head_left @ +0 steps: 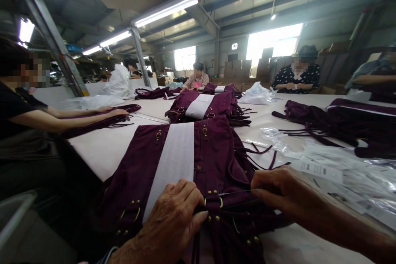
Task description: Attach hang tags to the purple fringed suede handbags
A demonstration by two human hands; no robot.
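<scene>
A dark purple bag with gold buckles and studs lies on a stack in front of me, a white paper band across it. My left hand rests over the band's near end, its thumb and index finger closed at the strap beside a gold buckle. To the right, my right hand pinches a thin, light string that runs taut from the buckle area. Its fingertips are partly hidden behind the thumb. Thin purple cords trail off the bag's right side.
Another banded purple stack sits behind. Clear plastic bags and more purple bags lie on the right of the table. At left, a co-worker's arms reach over purple pieces. Other people sit across the table.
</scene>
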